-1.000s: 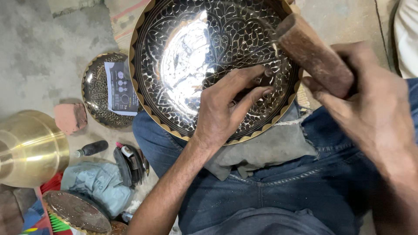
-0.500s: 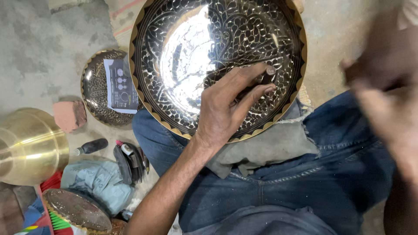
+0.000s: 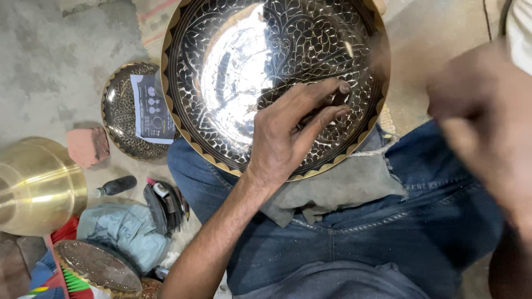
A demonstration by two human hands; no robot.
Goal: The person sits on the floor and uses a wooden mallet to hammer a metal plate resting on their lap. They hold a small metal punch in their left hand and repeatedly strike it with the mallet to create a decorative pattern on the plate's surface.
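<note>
I see 1 big round engraved metal plate (image 3: 244,66) resting on my lap over a grey frayed cloth (image 3: 343,185), shiny centre, black leaf pattern, scalloped gold rim. My left hand (image 3: 282,138) lies on its near-right part, grip pinching a thin dark tool (image 3: 338,98) betw. thumb & fingers. Right hand (image 3: 487,127) is raised at far right, blurred; can't tell its grip. Left on the floor: 1 smaller engraved plate (image 3: 119,124) w/ a white rectangular printed paper (image 3: 152,108) on it, 1 pinkish brick (image 3: 86,147), 1 smooth brass bowl (image 3: 36,185).
</note>
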